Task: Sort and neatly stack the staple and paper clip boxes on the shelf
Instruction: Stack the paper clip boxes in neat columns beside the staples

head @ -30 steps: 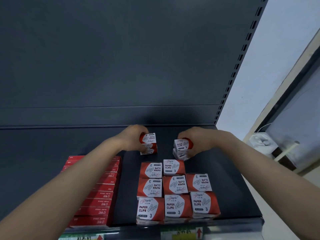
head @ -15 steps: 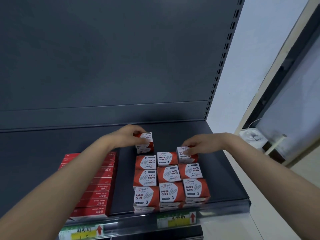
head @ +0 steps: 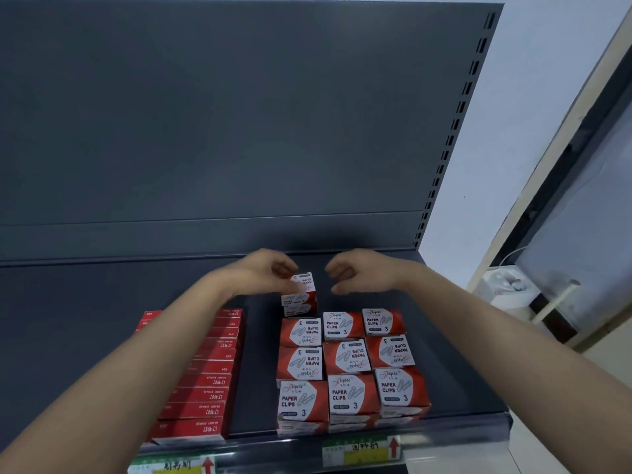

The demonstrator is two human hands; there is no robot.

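Red-and-white paper clip boxes [head: 345, 357] lie in three neat columns on the dark shelf [head: 85, 319], stacked two high at the front. A small pile of paper clip boxes [head: 300, 295] stands behind the left column. My left hand [head: 270, 271] grips the top box of that pile by its far side. My right hand [head: 355, 271] hovers just to the right of it, fingers curled and apart, holding nothing. A column of flat red staple boxes [head: 205, 378] lies to the left, partly hidden under my left forearm.
The shelf's dark back panel [head: 222, 131] rises behind the boxes. Price labels [head: 359, 449] sit on the front rail. Right of the shelf are a pale wall and a white object [head: 506, 285] on the floor. Bare shelf surface lies behind and right of the boxes.
My right hand let go of the box it set at the back of the right column and rose toward the left pile. My left hand lowered its box onto the shelf.
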